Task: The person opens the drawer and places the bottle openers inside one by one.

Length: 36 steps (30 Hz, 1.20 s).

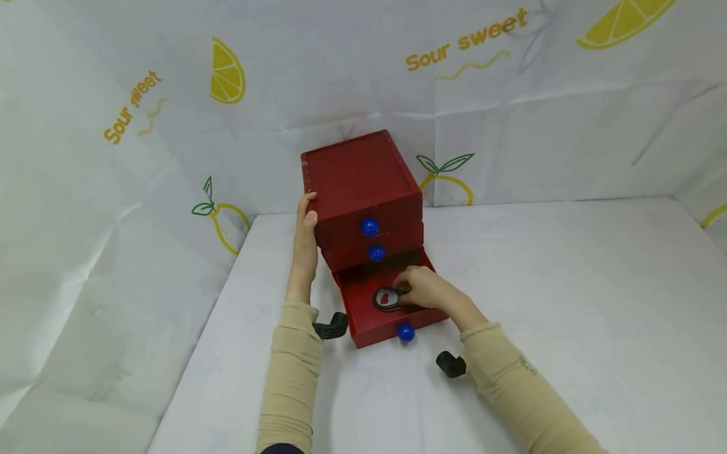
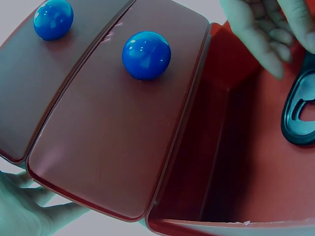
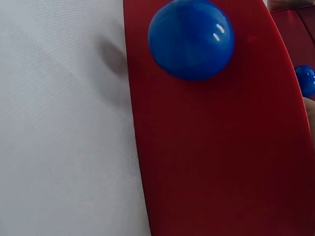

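A red chest of drawers (image 1: 359,179) with blue round knobs stands on the white table, its bottom drawer (image 1: 359,315) pulled out. In that drawer is a bottle opener (image 1: 387,298) with a black rim and a metal head; the left wrist view shows the opener (image 2: 301,110) at its right edge. My right hand (image 1: 424,287) reaches into the drawer and pinches the opener's handle end, which the fingers mostly hide. Against the chest's left side rests my left hand (image 1: 304,241), fingers extended along it. The right wrist view shows the drawer front and its blue knob (image 3: 191,39).
Two upper drawers with blue knobs (image 1: 369,227) are closed above the pulled-out one. A white wall sheet (image 1: 346,64) printed with lemons and lettering rises behind the chest. White tabletop (image 1: 579,318) extends to the right.
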Tool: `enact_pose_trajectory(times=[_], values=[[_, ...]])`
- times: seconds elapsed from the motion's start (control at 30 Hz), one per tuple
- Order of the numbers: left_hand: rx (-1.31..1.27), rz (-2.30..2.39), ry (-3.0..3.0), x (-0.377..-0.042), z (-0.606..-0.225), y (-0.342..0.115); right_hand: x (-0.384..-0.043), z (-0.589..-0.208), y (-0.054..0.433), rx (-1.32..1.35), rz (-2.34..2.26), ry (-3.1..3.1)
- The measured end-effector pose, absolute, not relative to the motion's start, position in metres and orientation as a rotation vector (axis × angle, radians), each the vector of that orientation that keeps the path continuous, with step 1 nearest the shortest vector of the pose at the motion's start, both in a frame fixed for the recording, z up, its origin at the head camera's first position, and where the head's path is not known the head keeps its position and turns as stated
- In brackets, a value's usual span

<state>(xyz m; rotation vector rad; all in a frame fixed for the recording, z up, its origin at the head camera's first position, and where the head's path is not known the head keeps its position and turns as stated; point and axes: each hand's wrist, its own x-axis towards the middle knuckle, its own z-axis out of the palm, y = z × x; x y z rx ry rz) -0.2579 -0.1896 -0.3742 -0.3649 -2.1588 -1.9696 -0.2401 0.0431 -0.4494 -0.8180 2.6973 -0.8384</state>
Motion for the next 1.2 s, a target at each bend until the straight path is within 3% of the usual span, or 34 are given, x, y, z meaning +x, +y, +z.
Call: enact_pose_trajectory(times=[0.43, 0.73, 0.93, 1.2], values=[[-0.349, -1.967, -2.171, -0.256, -0.373, -0.188, -0.224, -0.441, 0.054, -0.909, -1.077, 2.748], [-0.332, -1.969, -2.171, -0.254, -0.372, -0.187, -0.192, -0.429, 0.064, -0.922, -1.269, 2.662], [-0.349, -1.960, -2.154, -0.254, -0.371, -0.187, -0.175, -0.436, 0.071, -1.044, -1.286, 2.552], [-0.341, -1.973, -2.157, -0.253, -0.371, -0.186, -0.168, -0.454, 0.083, -0.959, -1.149, 2.337]])
